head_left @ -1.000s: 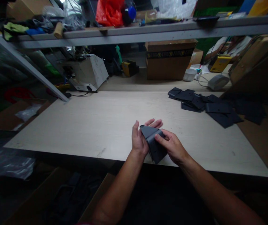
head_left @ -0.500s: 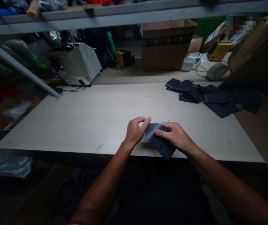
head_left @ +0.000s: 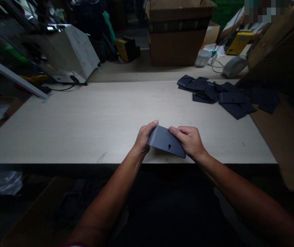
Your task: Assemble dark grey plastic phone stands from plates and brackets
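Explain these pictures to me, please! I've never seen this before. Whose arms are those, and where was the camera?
These pictures come from a camera worn on a person's head, so you see what that person sees, looking forward and down. There is no robot here, and the two arms coming in from the bottom are that person's own.

The left hand and the right hand are holding a dark grey sheet between them. It has a small keyhole-shaped hole in it. The hands are just above a long, pale table. Farther along the table, on the right, lies a heap of dark pieces that look much like the one being held. Behind them stands a cardboard box.
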A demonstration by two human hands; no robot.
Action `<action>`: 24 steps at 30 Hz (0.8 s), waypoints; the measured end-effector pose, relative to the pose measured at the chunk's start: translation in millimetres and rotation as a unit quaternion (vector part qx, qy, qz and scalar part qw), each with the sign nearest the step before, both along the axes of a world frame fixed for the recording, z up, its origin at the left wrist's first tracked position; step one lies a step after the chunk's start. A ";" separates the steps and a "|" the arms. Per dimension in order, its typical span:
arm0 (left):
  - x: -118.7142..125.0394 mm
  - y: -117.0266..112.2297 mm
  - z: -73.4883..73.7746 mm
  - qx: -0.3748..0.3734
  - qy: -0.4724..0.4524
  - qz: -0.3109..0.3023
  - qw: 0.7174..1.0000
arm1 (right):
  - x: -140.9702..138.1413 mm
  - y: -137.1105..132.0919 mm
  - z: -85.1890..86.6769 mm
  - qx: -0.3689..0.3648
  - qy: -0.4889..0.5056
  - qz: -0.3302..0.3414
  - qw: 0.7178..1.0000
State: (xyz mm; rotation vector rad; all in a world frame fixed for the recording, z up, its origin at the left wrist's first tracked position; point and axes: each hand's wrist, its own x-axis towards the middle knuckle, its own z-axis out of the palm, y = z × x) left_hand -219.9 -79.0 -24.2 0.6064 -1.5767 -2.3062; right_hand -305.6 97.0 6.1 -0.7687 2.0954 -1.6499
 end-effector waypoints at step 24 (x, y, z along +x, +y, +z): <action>48.4 -16.6 -12.6 -0.016 0.063 0.195 0.979 | -6.6 -7.3 17.2 0.037 -0.201 0.101 0.974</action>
